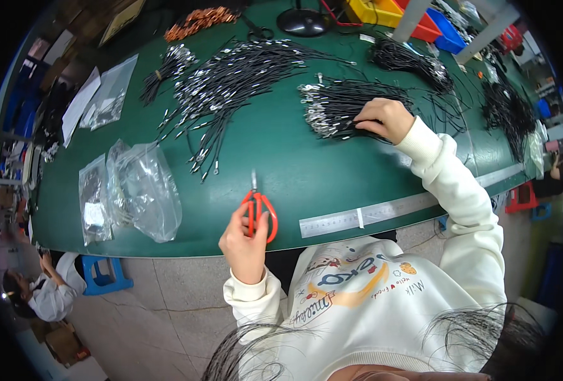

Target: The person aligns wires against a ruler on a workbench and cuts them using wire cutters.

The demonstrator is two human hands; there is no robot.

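Observation:
My left hand (240, 249) is closed around a pair of scissors (258, 202) with red loop handles, its blades pointing away over the near edge of the green table (256, 133). Farther right, my right hand (386, 120) pinches a black cable at the near side of a pile of black cables (345, 95). Silver ring terminals face left along that pile. The pinched part is mostly hidden by my fingers. A larger spread of black cables (231, 76) with silver ends lies beyond the scissors.
A steel ruler (332, 222) lies along the near edge. Clear plastic bags (142, 190) sit at left. More cable bundles (167, 66) (408, 60) lie at the back, with a black round base (304, 23) and coloured bins (424, 26). Another person sits at lower left.

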